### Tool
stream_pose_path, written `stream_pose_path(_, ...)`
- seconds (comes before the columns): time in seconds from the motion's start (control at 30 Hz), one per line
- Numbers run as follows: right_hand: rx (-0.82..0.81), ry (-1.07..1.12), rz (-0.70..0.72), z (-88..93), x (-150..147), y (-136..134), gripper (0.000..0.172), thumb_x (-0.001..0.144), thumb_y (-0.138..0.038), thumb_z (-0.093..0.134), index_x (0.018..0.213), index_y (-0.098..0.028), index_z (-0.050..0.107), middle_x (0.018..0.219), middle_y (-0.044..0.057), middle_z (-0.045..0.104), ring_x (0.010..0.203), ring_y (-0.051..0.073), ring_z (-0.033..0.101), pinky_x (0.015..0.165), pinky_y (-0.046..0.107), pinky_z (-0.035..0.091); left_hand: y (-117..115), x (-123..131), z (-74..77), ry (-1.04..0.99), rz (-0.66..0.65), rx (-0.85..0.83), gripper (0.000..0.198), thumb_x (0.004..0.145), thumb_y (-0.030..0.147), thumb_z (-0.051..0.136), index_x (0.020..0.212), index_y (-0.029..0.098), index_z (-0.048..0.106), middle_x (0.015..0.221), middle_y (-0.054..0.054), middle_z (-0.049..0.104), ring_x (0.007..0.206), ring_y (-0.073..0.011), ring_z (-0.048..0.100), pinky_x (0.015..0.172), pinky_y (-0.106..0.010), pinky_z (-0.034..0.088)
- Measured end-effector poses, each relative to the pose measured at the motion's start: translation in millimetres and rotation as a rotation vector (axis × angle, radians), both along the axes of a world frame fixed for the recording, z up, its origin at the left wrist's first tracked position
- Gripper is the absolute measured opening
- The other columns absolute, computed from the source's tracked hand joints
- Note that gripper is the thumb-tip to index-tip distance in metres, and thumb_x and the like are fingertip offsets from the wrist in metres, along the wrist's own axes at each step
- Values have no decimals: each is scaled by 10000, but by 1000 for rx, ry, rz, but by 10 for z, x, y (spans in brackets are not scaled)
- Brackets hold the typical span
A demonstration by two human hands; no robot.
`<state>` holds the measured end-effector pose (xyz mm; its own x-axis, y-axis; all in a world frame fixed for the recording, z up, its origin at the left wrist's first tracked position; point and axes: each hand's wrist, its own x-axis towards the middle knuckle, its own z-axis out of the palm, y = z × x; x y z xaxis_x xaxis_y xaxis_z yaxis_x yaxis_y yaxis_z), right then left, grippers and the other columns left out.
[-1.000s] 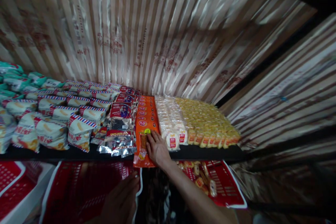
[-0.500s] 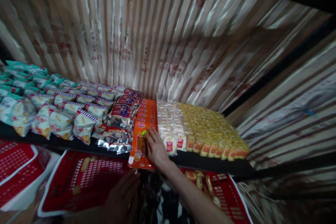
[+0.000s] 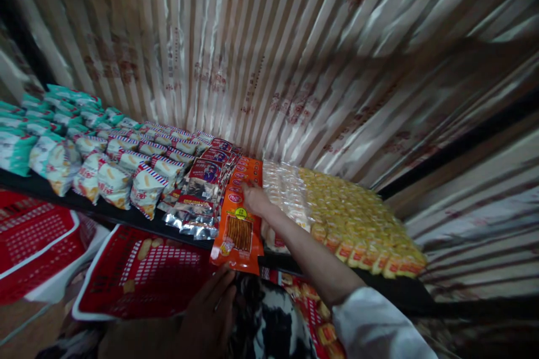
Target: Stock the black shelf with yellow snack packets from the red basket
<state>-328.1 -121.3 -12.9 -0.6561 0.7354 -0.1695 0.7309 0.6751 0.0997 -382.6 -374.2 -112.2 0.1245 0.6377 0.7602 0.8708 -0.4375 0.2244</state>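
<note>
A row of orange snack packets (image 3: 240, 230) lies overlapped on the dark shelf, the front one hanging past its edge with a picture of brown sticks on it. My right hand (image 3: 256, 199) reaches over the front packet and rests on the packets behind it, fingers partly bent and apart, not wrapped round any of them. Low and in shadow, my left hand (image 3: 210, 303) has its fingers stretched out by the bottom edge of the front orange packet. Whether they touch it is too dark to see. Dark red and silver packets (image 3: 197, 196) lie to the left.
White-wrapped snacks (image 3: 282, 185) and yellow-wrapped cakes (image 3: 357, 213) fill the shelf (image 3: 404, 291) on the right. Striped bags (image 3: 147, 188) and green bags (image 3: 17, 148) stand on the left. Red baskets (image 3: 101, 275) sit below. Behind hangs a striped curtain (image 3: 202, 39).
My right hand has slid from the front orange packet back onto those behind it. My left hand has come nearer the front packet's lower edge. The view has shifted.
</note>
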Motion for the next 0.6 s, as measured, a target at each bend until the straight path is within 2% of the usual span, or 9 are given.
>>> stream_pose_path(0.1,-21,-28,-15,17,-34,131,555,782,-64,440,1336,-70,403,1164,167,622,1120,240,549,919,297,406,-2,-66,62,2,-17,0,315,829,74,417,1111,110,553,1201,-129,593,1293,-210,377,944,-318,497)
stream_pose_path(0.17,-30,-45,-34,15,-49,185,534,784,-62,445,1318,-83,436,1142,166,634,1055,244,588,862,287,439,-1,-101,54,1,-24,-2,315,824,64,412,1102,111,554,1215,-129,582,1292,-210,378,942,-321,500)
stream_pose_path(0.37,-46,-98,-66,-2,-83,277,471,775,-72,482,1243,-98,531,1087,163,657,1013,260,608,838,286,453,2,-210,-46,35,-14,-129,362,782,24,391,1073,122,584,1265,-104,546,1311,-217,345,956,-335,493)
stream_pose_path(0.5,-51,-133,-96,3,-99,298,468,764,-99,505,1231,-95,535,1119,171,640,1010,258,610,801,270,469,-37,-304,-9,68,-97,-232,381,799,93,422,1154,119,555,1356,-109,464,1322,-252,319,955,-374,493)
stream_pose_path(0.6,-51,-144,-127,10,-118,263,419,782,-109,482,1192,-88,563,1093,175,650,1032,252,601,824,266,461,-74,-393,37,43,-141,-281,375,804,104,425,1152,131,560,1363,-100,460,1321,-249,323,967,-381,481)
